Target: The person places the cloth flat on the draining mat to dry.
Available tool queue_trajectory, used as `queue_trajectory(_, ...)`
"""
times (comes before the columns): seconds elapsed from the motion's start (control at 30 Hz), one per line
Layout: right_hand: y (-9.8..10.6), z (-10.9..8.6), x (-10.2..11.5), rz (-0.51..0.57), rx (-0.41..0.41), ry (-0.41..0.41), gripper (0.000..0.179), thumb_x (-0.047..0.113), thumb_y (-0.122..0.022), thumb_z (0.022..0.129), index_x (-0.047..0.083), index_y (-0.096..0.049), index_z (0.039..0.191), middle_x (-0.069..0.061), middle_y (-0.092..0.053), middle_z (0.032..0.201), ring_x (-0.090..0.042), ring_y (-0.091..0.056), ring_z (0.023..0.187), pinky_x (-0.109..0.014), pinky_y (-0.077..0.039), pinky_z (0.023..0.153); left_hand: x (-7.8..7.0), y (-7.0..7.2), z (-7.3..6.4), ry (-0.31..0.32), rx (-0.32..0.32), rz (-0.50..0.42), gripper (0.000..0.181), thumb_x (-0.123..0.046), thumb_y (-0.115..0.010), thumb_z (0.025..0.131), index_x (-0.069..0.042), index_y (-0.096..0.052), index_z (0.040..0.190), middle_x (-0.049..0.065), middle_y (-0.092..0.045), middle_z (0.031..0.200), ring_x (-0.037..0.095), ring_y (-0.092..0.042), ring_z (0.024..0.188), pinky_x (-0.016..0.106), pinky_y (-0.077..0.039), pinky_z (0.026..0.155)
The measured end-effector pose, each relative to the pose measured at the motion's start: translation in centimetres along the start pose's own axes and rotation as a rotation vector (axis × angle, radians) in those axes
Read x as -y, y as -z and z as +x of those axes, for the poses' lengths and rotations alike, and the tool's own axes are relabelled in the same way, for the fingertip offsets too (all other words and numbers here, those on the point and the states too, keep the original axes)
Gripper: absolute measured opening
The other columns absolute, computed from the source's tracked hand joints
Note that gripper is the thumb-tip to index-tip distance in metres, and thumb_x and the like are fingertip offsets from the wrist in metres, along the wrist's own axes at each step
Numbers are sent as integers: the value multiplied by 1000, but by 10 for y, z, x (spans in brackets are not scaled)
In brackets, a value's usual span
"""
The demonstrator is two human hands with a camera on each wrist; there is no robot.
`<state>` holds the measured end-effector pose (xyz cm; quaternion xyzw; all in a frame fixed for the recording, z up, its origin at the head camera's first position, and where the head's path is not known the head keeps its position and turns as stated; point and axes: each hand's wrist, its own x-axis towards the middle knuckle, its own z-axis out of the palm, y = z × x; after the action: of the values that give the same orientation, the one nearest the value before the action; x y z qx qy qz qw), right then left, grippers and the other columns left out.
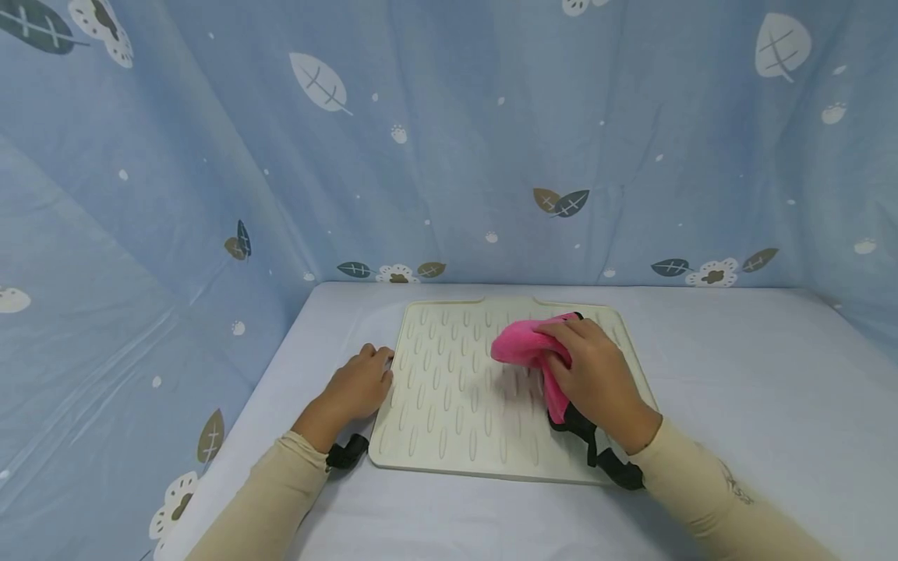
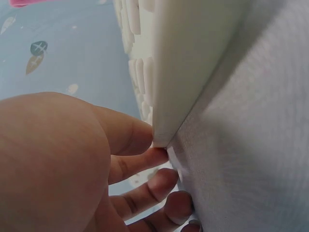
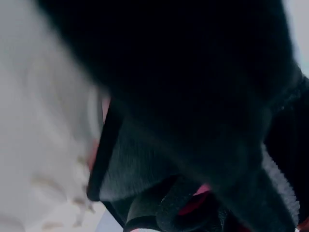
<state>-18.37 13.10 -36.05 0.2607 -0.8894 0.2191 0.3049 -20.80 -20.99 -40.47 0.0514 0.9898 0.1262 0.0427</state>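
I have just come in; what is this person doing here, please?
A person's right hand holds a bunched pink-and-black cloth over the right part of a cream ridged mat. Their left hand touches the mat's left edge. The mat lies flat on a white-covered table. Blue leaf-print fabric hangs behind.

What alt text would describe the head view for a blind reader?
A right hand holds a bright pink cloth over a ridged cream mat; the left hand touches the mat's left edge. Patterned blue fabric hangs behind.
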Motion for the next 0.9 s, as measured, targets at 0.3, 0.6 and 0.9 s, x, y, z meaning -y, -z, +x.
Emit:
queue_trajectory(0.3, -15, -6, 13, -10, 276, -35, 36, 9, -86, 77, 6, -72, 111, -7, -70, 99, -24, -64, 93, -40, -60, 80, 1, 0, -1, -2, -3, -5, 43, -21, -49, 103, -4, -51, 143, 22, -53, 131, 31, -62, 107, 51, -52, 89)
queue_trajectory(0.6, -15, -13, 10, 39, 468, 13, 27, 7, -84, 79, 12, -74, 103, 2, -67, 91, -12, -59, 86, -30, -57, 78, 1, 1, -1, 1, -3, 3, 43, -21, -49, 103, -3, -51, 142, 23, -53, 133, 34, -61, 111, 52, -51, 91)
queue_trajectory(0.9, -5, -24, 0, 65, 562, 38, 38, 15, -81, 83, 13, -71, 120, -1, -68, 109, -16, -62, 101, -34, -57, 86, 0, 1, 0, 2, 4, -4, 43, -22, -48, 103, -4, -51, 142, 22, -53, 132, 34, -61, 112, 52, -51, 92)
